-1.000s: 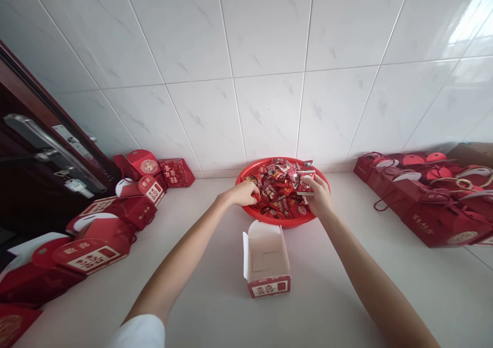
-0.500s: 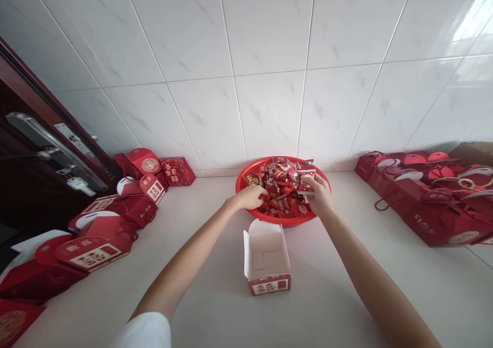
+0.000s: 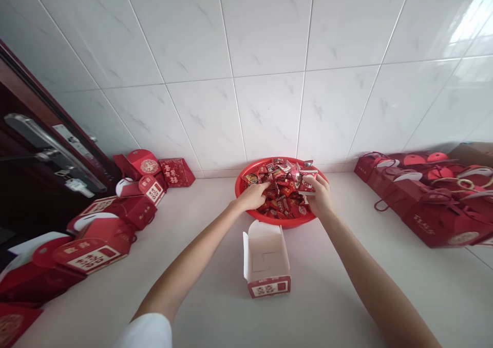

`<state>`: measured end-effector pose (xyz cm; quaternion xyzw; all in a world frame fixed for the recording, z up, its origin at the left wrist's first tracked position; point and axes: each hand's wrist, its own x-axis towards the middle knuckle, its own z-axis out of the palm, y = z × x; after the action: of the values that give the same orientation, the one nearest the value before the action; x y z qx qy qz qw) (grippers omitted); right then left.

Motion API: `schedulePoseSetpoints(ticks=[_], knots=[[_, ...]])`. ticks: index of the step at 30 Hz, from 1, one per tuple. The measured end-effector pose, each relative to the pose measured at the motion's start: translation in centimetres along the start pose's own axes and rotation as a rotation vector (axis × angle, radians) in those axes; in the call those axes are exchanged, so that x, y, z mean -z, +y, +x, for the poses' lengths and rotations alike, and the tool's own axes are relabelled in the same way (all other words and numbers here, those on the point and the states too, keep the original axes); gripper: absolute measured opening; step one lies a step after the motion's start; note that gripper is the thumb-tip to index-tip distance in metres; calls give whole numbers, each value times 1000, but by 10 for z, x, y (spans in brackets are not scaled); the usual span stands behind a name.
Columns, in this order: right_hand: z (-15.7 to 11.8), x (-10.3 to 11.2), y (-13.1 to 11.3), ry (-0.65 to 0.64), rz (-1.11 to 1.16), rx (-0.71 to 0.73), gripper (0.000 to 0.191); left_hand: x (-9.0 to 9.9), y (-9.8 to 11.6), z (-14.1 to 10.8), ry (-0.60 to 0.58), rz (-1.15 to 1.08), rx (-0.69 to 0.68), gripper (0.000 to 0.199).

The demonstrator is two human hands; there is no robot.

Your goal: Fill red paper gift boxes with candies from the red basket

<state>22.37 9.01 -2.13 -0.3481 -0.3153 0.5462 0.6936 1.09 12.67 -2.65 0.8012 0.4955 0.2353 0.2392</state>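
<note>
A red plastic basket [image 3: 257, 216] piled with red-wrapped candies [image 3: 283, 204] stands against the tiled wall. Over its left side is my left hand [image 3: 252, 196], index finger stretched out onto the wrappers and the other fingers loosely bent; I make out nothing held in it. At the basket's right side my right hand [image 3: 320, 196] grips red and white candy packets [image 3: 307, 181] between thumb and fingers; how many is unclear. In front of the basket sits a small red and white carton [image 3: 269, 286], its top open and its white inside bare.
Several red gift boxes [image 3: 92, 253] line the left side of the counter, beside a dark door with a metal handle [image 3: 42, 137]. More red boxes with cord handles [image 3: 431, 219] are grouped at the right, with a brown cardboard box [image 3: 473, 153] behind them.
My left hand has moved slightly right and deeper over the candies, and its index finger has straightened out. My right hand keeps its packets in nearly the same spot.
</note>
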Motion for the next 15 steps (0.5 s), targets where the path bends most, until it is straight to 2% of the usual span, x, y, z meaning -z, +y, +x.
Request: schedulePoseSetpoints(ticks=[4,8,12,15], knots=[[2,2,1,82,42,28,19,1,6,3,18,-167,94,30],[5,3,2,103,80,28,21,6,16,8,107,-570,255,21],[5,3,1,53,73,0,23,10,30,11,134,-997,195,29],[3,2,0,-21,30,-23,26,8,42,10,117,-1156,124,33]])
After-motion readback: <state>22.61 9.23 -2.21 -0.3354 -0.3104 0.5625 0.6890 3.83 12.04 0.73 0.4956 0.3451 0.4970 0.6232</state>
